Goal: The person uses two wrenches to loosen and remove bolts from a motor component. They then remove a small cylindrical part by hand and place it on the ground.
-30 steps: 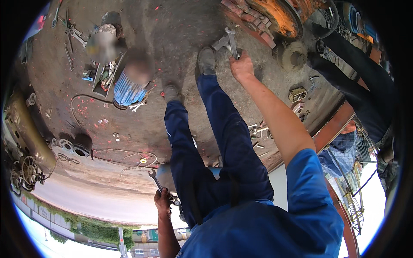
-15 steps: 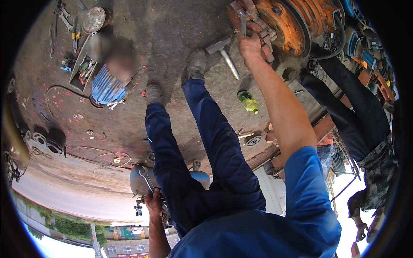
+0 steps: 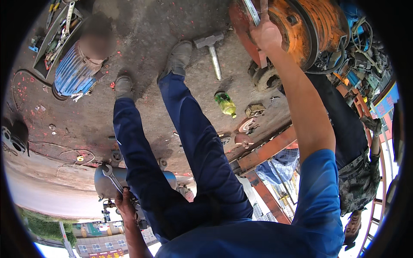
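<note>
L hand [image 3: 125, 204] w/ silver wrench [image 3: 112, 177], R hand [image 3: 267, 35] w/ 2nd wrench [image 3: 252, 12]

Far L, well up-left of the L-hand fingers: packed toolbox [image 3: 41, 70] on the floor [image 3: 142, 26]. Just R of it, also up-left of those fingers, is a blue finned motor [image 3: 73, 71]. Next, L hand is low beside the navy trouser leg [image 3: 135, 159], fingers curled tight round the silver wrench's handle, its head sticking up past them. Blue-grey tank [image 3: 102, 185] is behind that head, just above the fingers.

Btwn hands, nearer the R-hand fingers: hammer [image 3: 213, 51] flat on floor to their left, a bit below; yellow-green bottle [image 3: 225, 103] farther below. R hand is stretched fwd, fingers wrapped round 2nd wrench; far end runs out of view. Orange machine [image 3: 297, 36] is just R of those fingers; can't tell if wrench touches it. Far R, well below-right of them: co-worker [image 3: 359, 185], camo top.
</note>
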The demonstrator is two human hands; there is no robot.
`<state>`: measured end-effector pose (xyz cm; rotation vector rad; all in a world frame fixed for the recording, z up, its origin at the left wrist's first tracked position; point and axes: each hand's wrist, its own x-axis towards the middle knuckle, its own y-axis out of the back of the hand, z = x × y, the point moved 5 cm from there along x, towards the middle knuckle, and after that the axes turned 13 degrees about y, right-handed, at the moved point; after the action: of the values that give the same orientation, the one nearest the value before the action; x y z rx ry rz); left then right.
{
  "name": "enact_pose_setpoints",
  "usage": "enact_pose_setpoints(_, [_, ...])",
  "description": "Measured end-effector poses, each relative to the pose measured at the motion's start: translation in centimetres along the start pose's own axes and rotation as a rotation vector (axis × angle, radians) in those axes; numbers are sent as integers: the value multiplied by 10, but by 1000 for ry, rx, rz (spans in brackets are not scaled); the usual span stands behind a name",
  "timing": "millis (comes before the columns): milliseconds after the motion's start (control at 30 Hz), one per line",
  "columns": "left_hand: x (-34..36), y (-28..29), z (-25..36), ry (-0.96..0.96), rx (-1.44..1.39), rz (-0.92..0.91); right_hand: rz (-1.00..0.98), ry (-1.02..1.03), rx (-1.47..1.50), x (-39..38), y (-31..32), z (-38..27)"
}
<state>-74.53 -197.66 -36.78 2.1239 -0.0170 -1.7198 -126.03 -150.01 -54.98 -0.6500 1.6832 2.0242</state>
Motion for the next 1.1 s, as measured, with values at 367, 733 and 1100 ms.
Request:
enact_pose_setpoints(367, [-10, -20, -13, 38, -11, -93, 23, -267, 524, -55, -4, -55])
enact_pose_setpoints(733, [4, 2, 11, 38, -57, -52, -115, -172, 359, -17, -22, -32])
enact_pose_setpoints(1100, [-47, 32, 31, -101, -78, -54, -208, 218, 521, -235, -4, -140])
